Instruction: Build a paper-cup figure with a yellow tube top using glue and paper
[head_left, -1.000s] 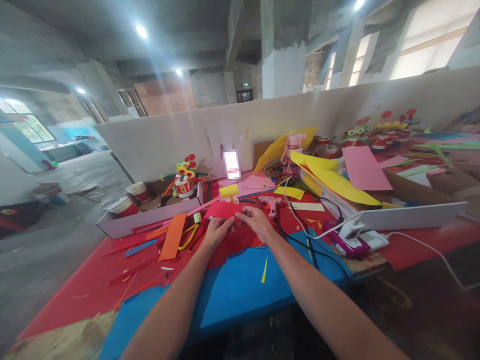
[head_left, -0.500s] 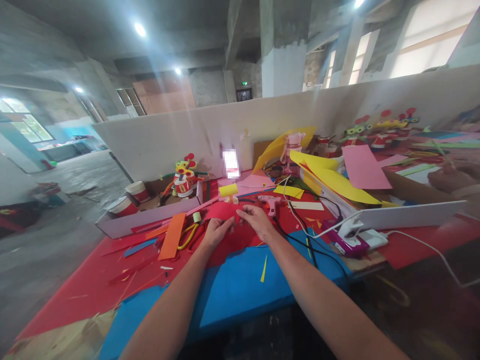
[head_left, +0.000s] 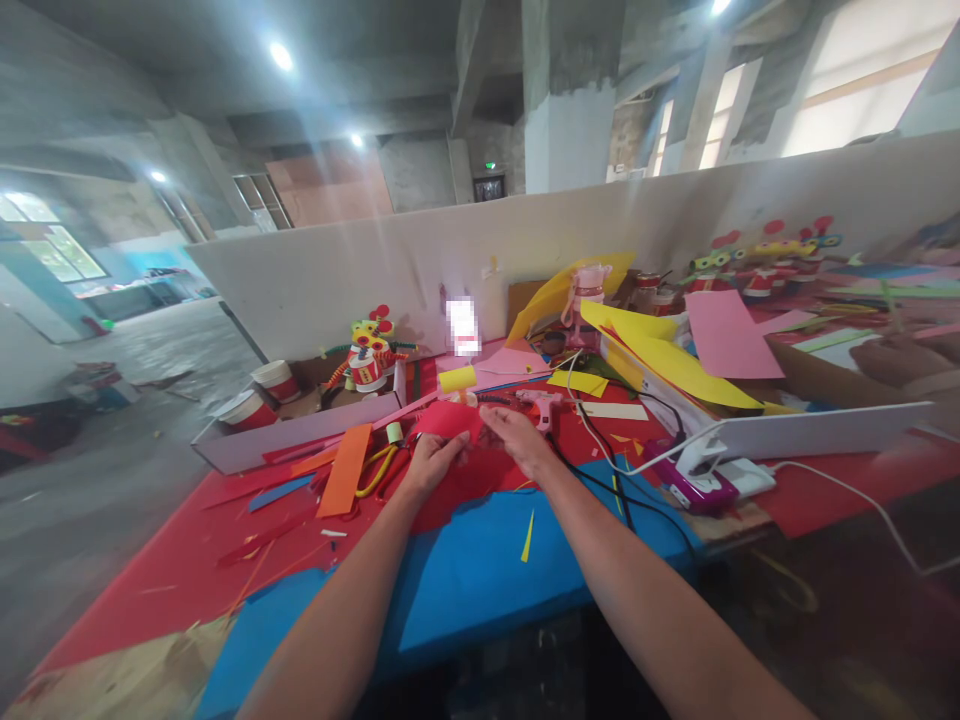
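Right hand (head_left: pixel 517 442) has edged rightward; at frame left, a shallow box (head_left: pixel 300 438) holds paper cups (head_left: pixel 279 384); left hand (head_left: pixel 437 462) pinches red paper (head_left: pixel 452 417), right grip unclear.

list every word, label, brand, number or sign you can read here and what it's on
No text can be read.
Green lit sign at the back: too small.
Decorated figure's cup: markings too blurred.
White patch by the partition: pixelated out.
Red sheet: no lettering shows.
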